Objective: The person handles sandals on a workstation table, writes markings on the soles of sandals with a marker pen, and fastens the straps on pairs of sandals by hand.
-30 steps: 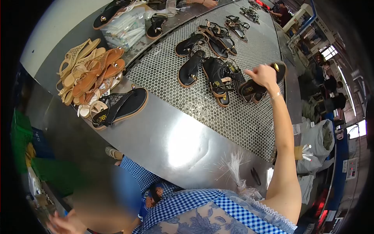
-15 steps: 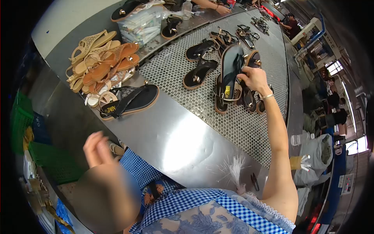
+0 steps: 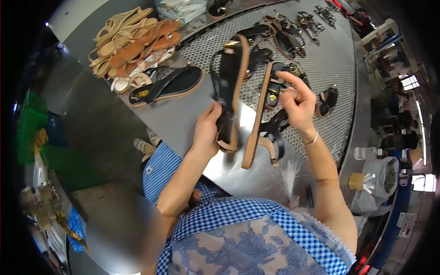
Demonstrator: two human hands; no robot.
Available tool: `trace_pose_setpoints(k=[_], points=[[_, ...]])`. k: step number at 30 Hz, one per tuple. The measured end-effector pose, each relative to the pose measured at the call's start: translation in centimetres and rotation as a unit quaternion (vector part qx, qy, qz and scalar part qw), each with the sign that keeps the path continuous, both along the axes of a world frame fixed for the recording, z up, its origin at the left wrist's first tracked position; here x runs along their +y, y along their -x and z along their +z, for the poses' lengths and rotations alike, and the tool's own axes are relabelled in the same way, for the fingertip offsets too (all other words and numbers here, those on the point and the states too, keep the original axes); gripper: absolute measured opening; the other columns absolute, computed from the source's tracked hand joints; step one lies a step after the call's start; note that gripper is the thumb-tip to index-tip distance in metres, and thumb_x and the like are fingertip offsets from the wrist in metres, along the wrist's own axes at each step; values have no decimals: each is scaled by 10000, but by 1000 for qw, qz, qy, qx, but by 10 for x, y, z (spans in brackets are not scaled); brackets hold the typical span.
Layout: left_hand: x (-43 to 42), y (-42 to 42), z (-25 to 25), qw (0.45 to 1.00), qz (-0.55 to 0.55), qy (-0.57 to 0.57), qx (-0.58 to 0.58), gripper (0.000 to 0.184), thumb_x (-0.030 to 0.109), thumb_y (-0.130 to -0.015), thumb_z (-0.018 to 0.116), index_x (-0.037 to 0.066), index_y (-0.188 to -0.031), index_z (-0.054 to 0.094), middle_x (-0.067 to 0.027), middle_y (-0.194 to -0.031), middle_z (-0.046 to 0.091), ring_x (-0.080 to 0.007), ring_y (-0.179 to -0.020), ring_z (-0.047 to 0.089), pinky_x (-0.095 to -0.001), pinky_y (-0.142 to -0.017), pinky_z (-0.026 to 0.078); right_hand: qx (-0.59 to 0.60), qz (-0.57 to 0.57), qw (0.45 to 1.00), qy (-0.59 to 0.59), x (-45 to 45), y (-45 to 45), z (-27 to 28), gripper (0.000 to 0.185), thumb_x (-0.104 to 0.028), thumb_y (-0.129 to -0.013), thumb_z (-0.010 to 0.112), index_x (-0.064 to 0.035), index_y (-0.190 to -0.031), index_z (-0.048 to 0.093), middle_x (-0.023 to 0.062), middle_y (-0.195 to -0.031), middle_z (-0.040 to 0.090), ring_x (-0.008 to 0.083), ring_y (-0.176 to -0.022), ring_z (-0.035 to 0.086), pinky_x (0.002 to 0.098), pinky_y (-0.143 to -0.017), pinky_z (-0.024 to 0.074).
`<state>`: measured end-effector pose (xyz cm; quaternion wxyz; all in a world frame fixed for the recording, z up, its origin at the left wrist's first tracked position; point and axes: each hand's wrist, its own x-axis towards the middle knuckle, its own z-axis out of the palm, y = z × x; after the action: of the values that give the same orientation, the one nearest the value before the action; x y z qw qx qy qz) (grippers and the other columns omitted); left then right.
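My left hand (image 3: 207, 129) is closed on a black sandal (image 3: 230, 82) that stands upright on edge above the metal table, its tan sole edge facing right. Beside it hangs a second black sandal (image 3: 259, 119), tilted, with a beige strap at its lower end. My right hand (image 3: 298, 101) is at this sandal's upper right, thumb and index finger curled towards its edge; whether the fingertips touch it is hard to tell. Left of my left hand, a single black sandal (image 3: 176, 85) lies on the metal border.
Tan and brown sandals (image 3: 133, 43) are piled at the upper left, near a clear bin (image 3: 183, 10). More black sandals (image 3: 286, 39) lie on the perforated belt (image 3: 337, 71). White bristles (image 3: 289, 176) and dark snips (image 3: 310, 196) lie near my body. A person (image 3: 363, 23) is far back right.
My left hand has come up from the lower left and taken hold of a black sandal. My right hand has brought sandals off the belt towards my body. The view has shifted.
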<state>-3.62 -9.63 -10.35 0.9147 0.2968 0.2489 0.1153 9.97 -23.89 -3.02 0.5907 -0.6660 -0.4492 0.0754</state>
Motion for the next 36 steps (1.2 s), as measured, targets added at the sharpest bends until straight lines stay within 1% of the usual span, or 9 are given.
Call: trace_pose_setpoints(k=[6, 12, 13, 15, 19, 24, 26, 29, 36], points=[[28, 47, -45, 916, -154, 335, -156, 408, 139, -852, 306, 18, -1233, 387, -73, -792, 478, -161, -594, 416, -253, -502, 400, 99, 90, 991, 8, 18, 12, -30, 175, -66, -834, 561, 12, -992, 558, -77, -571, 491, -30, -482, 343, 143, -445, 241], [40, 63, -45, 971, 59, -222, 69, 402, 234, -905, 456, -20, -1218, 459, -109, -1069, 575, -154, -909, 576, -265, -781, 463, -193, 61, 973, 115, 35, 37, -53, 156, -57, -761, 628, -45, -914, 600, 10, -619, 564, 100, -534, 501, 225, -508, 390], [45, 68, -52, 928, 70, -352, 95, 369, 186, -911, 448, -26, -1213, 462, -132, -1159, 530, -165, -1034, 517, -266, -888, 395, -226, 61, 967, 97, 32, 36, -49, 178, -65, -737, 650, -63, -910, 607, 68, -728, 602, 164, -645, 563, 271, -591, 440], [44, 79, -32, 627, 134, -743, 194, 393, 193, -860, 523, 10, -1206, 476, -191, -1223, 469, -286, -1137, 439, -337, -964, 316, -273, 17, 959, 68, 22, 22, -41, 134, -44, -742, 639, -38, -874, 619, 62, -792, 617, 161, -682, 571, 264, -619, 448], [48, 97, 9, 740, 256, -620, 49, 236, -5, -796, 553, -6, -1027, 600, -110, -1050, 579, -175, -981, 537, -255, -802, 423, -150, -41, 982, 108, -19, 16, -11, 68, 13, -769, 580, 33, -830, 602, 84, -787, 618, 141, -719, 572, 239, -638, 444], [74, 158, 111, 473, 585, -638, -161, 282, 224, -842, 440, -24, -819, 570, -132, -771, 578, -224, -635, 523, -277, -557, 434, -361, -130, 904, -189, -53, 31, 75, 258, -110, -841, 420, 83, -963, 540, 183, -863, 586, 220, -760, 570, 287, -663, 477], [94, 204, 143, 415, 499, -640, -412, 381, 290, -891, 332, -41, -926, 516, -191, -909, 560, -293, -764, 541, -340, -679, 444, -480, -82, 842, -233, -80, 28, 117, 438, -302, -895, 338, 81, -998, 523, 217, -884, 564, 277, -745, 569, 330, -653, 491], [65, 180, 204, 385, 495, -721, -295, 420, 375, -863, 455, 48, -1128, 452, -161, -1172, 444, -303, -1065, 406, -418, -891, 335, -547, 3, 783, -297, -75, 46, 163, 430, -303, -896, 339, 71, -1005, 520, 211, -893, 562, 275, -754, 566, 332, -656, 490], [51, 192, 234, 384, 412, -747, -353, 408, 371, -866, 448, 48, -1114, 459, -151, -1160, 449, -300, -1059, 410, -415, -889, 338, -591, 91, 726, -339, -53, 67, 193, 412, -305, -898, 341, 48, -1022, 514, 196, -915, 557, 270, -776, 560, 335, -663, 489]])
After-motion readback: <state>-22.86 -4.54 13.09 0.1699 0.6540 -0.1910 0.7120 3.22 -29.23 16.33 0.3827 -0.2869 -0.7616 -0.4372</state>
